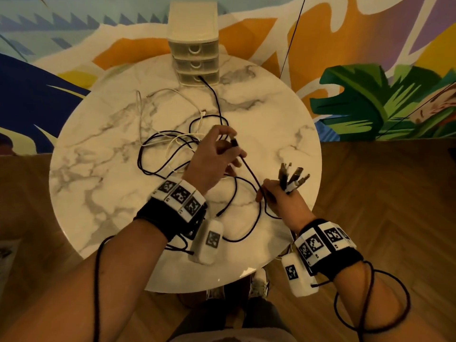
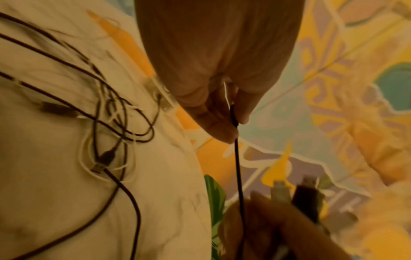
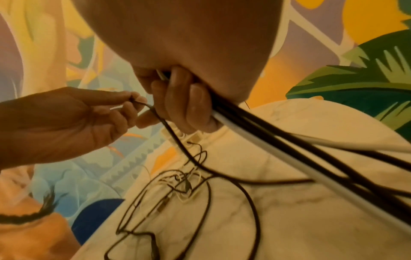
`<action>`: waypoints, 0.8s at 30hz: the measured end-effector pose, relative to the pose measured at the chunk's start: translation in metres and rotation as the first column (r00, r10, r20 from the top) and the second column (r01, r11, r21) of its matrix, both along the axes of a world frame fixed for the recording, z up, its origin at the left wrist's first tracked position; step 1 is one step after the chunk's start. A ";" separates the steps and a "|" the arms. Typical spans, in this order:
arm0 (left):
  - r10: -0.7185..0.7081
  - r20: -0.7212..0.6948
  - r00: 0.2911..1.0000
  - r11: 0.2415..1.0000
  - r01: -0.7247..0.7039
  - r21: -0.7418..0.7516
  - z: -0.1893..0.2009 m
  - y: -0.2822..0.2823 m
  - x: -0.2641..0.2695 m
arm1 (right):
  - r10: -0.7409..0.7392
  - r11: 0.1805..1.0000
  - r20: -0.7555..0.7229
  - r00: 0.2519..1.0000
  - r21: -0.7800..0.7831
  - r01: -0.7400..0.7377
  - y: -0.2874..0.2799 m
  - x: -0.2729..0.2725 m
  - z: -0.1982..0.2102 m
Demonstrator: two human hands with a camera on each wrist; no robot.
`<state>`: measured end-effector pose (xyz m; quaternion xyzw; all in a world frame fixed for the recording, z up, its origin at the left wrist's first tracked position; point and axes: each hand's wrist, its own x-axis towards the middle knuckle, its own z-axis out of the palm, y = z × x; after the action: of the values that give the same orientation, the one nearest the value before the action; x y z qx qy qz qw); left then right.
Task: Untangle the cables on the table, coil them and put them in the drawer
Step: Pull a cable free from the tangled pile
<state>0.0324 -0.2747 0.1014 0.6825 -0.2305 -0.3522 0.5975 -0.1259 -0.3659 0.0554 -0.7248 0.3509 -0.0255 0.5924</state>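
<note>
Several black and white cables (image 1: pixel 170 144) lie tangled on the round marble table (image 1: pixel 103 193). My left hand (image 1: pixel 217 156) hovers over the tangle and pinches the plug end of a black cable (image 1: pixel 249 169) between thumb and fingers (image 2: pixel 222 126). That cable runs taut down to my right hand (image 1: pixel 278 198). My right hand grips a bundle of cable ends, whose plugs (image 1: pixel 293 176) stick up above the fist. In the right wrist view the gripped black and white cables (image 3: pixel 289 146) trail down across the table. A small cream drawer unit (image 1: pixel 195 45) stands at the far edge.
One black cable (image 1: pixel 214 95) runs out of the bottom drawer (image 1: pixel 198 79) toward the tangle. A bright patterned rug (image 1: pixel 370 95) and wooden floor (image 1: pixel 394 193) surround the table. Sensor cords loop round both my forearms.
</note>
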 end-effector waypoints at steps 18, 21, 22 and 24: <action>-0.432 0.487 0.759 0.892 0.441 0.104 0.041 -0.038 -0.073 | -0.057 0.969 0.190 0.980 0.248 0.008 -0.022 -0.032 0.054; -0.403 0.524 0.751 0.901 0.426 0.083 0.038 -0.039 -0.078 | -0.067 0.985 0.186 0.980 0.167 0.036 -0.024 -0.032 0.058; -0.359 0.526 0.771 0.918 0.394 0.048 0.038 -0.043 -0.090 | -0.069 0.992 0.189 0.980 0.113 0.048 -0.029 -0.042 0.060; -0.241 0.437 0.867 0.958 0.285 -0.037 0.034 -0.042 -0.090 | -0.094 0.995 0.200 0.975 -0.023 0.100 -0.035 -0.042 0.061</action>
<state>-0.0574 -0.3171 0.1354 0.6741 -0.4643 -0.2601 0.5122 -0.1674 -0.4004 0.1167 -0.7104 0.3243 -0.1325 0.6104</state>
